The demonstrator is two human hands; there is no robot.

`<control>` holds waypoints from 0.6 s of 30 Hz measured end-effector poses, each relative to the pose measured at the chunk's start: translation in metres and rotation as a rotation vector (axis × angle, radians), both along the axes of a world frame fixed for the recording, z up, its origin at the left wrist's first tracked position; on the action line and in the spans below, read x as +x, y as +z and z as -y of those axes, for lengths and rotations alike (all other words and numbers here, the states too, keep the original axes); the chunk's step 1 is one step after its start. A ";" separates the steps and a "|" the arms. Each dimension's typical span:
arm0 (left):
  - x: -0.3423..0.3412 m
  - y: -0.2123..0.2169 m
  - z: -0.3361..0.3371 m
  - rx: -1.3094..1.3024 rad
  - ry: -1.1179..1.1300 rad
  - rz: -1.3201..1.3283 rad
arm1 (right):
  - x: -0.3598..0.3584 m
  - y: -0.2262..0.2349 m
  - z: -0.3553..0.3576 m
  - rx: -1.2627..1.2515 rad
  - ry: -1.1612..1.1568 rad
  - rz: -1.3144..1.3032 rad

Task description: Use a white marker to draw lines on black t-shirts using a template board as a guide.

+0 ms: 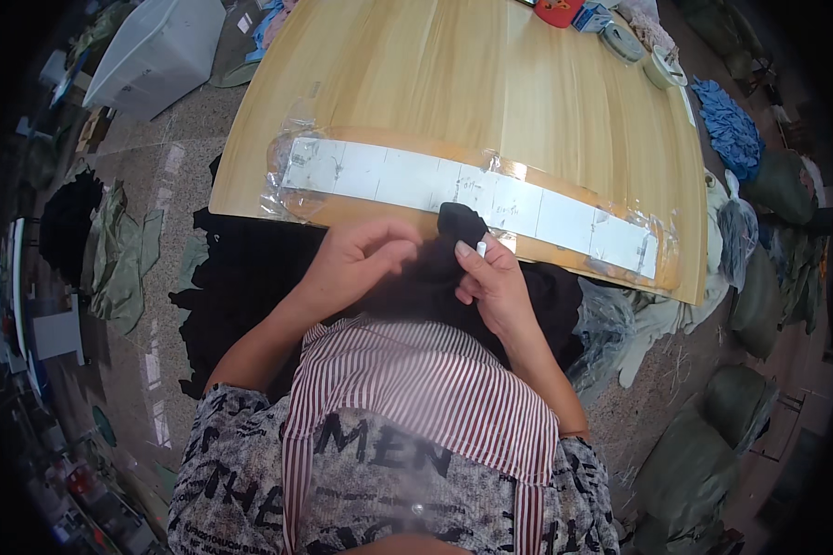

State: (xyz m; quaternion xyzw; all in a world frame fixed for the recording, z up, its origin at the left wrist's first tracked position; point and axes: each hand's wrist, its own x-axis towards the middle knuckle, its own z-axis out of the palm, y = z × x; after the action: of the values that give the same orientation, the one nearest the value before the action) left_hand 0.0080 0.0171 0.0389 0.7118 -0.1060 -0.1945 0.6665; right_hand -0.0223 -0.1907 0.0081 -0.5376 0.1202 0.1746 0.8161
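Observation:
A small piece of black cloth sticks up at the near edge of the wooden table. Both hands pinch it: my left hand grips its left side, my right hand grips its right side, thumb up. More black fabric hangs below the hands over my lap. Just beyond the cloth, a long white strip under clear tape is stuck along the table's near edge.
A white bin stands on the floor at the far left. Olive garments lie left of me. Tape rolls and small items sit at the table's far right. Blue cloth and green sacks crowd the right.

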 end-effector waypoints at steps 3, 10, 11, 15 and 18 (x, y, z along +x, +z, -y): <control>0.011 0.012 0.010 0.015 -0.165 0.154 | -0.003 0.046 0.005 0.234 0.497 0.219; 0.010 -0.009 0.008 0.349 0.015 0.352 | 0.000 0.060 0.032 -0.084 0.393 0.172; 0.010 -0.010 0.004 0.595 0.148 0.554 | 0.000 0.061 0.032 -0.085 0.394 0.171; 0.014 0.018 -0.018 0.538 0.156 0.485 | 0.002 0.054 0.042 -0.425 0.249 0.457; 0.018 0.037 -0.035 0.221 -0.172 -0.028 | 0.001 0.077 0.057 -0.596 0.258 0.461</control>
State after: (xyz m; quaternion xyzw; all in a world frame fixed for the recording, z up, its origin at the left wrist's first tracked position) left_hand 0.0256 0.0526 0.0762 0.7664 -0.1350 -0.2713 0.5665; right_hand -0.0218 -0.2474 0.0847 -0.7868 -0.0893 0.1079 0.6011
